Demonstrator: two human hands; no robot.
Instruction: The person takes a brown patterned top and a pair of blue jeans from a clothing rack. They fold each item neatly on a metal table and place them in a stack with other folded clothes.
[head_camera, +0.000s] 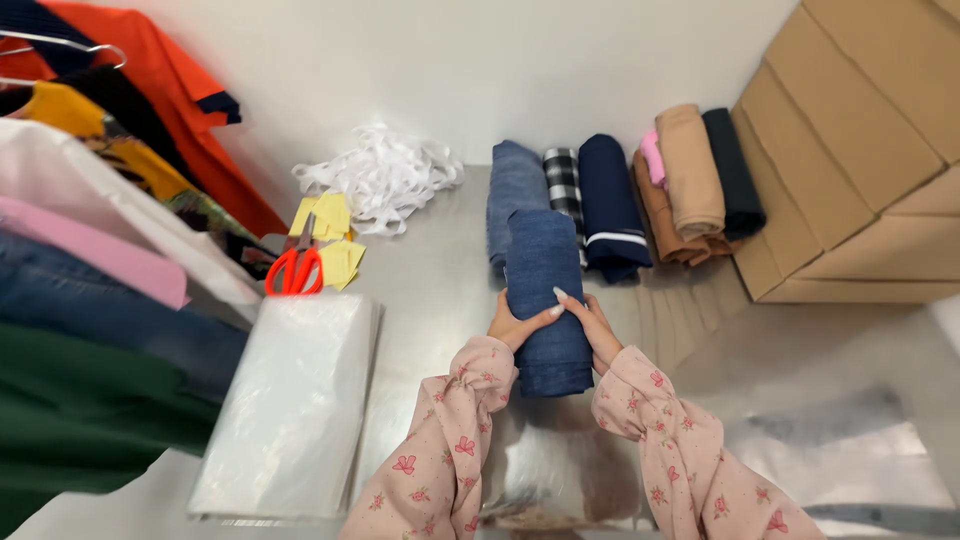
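A rolled blue denim garment (545, 290) lies on the metal table (430, 290), lengthwise away from me. My left hand (520, 322) presses its left side, thumb over the top. From the other side my right hand (590, 322) grips it, fingers laid across the fabric. Both sleeves are pink with a flower print. Just behind it lies a row of rolled garments: a lighter blue one (515, 195), a black-and-white checked one (564, 190), a navy one (608, 205), tan and brown ones (688, 170) and a black one (733, 170).
A stack of clear plastic bags (290, 400) lies at the left front. Orange-handled scissors (294, 268) rest on yellow paper slips (335, 240), with a heap of white tape (380, 175) behind. Clothes hang on a rack (90, 250) at left. Cardboard boxes (860, 150) stand at right.
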